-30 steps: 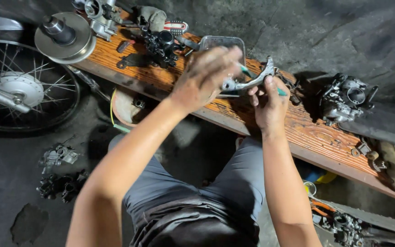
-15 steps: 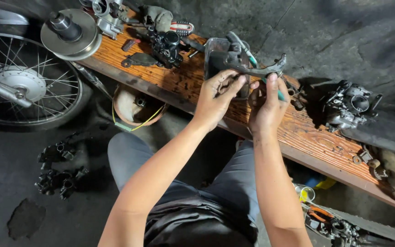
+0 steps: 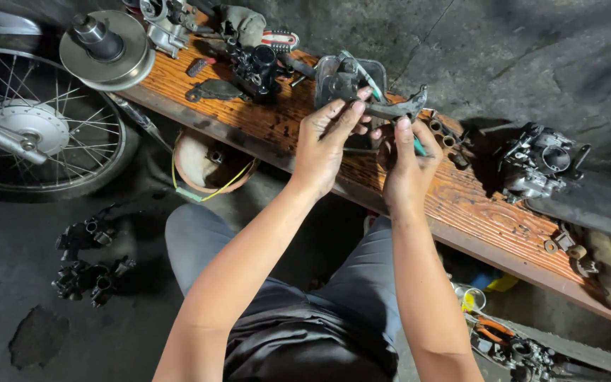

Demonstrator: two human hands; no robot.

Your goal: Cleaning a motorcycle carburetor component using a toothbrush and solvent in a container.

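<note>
Steadying a grey metal lever part (image 3: 383, 110) above the wooden table (image 3: 489, 212), the left hand (image 3: 323, 145) pinches its left end while the right hand (image 3: 406, 166) clasps a green-handled tool (image 3: 419, 147) against it.

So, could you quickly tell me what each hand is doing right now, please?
Left hand: closed on the dark metal lever assembly, gripping its bulky end.
Right hand: closed on a green-handled tool, index fingertip touching the lever.
</note>
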